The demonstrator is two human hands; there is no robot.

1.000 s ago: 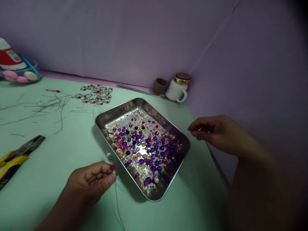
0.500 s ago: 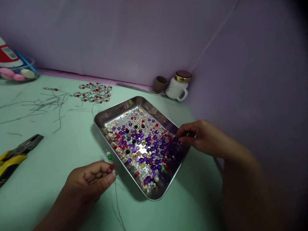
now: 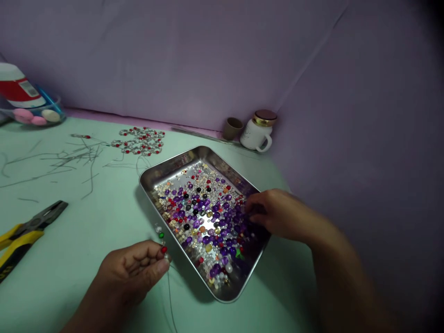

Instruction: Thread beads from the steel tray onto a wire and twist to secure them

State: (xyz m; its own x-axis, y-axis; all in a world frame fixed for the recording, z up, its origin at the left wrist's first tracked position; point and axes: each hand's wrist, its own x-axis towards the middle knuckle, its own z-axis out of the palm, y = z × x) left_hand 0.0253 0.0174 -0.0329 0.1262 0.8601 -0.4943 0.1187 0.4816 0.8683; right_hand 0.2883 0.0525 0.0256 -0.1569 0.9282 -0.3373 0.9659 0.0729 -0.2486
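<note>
My left hand (image 3: 138,273) pinches a beaded wire (image 3: 161,236) between thumb and forefinger, left of the tray's near edge. White, green and red beads show on it, and its bare tail hangs down below my fingers. My right hand (image 3: 274,212) reaches over the right rim of the metal tray (image 3: 229,295), its fingertips down among the mixed beads (image 3: 225,217). Purple, red, black, clear and gold beads lie in the tray. The right thumb and forefinger are bent toward each other; whether a bead is between them is too dark to tell.
Pliers with yellow and black handles (image 3: 31,231) lie at the left. Loose wire pieces (image 3: 76,157) and a red-and-silver beaded chain (image 3: 142,141) are behind the tray. A brown cup (image 3: 232,128) and a lidded white mug (image 3: 255,134) stand by the wall; a clear bowl (image 3: 58,115) is far left.
My right hand has moved slightly left and deeper into the beads from the tray's right rim. The whole view has shifted a little; my left hand keeps its pinch on the beaded wire.
</note>
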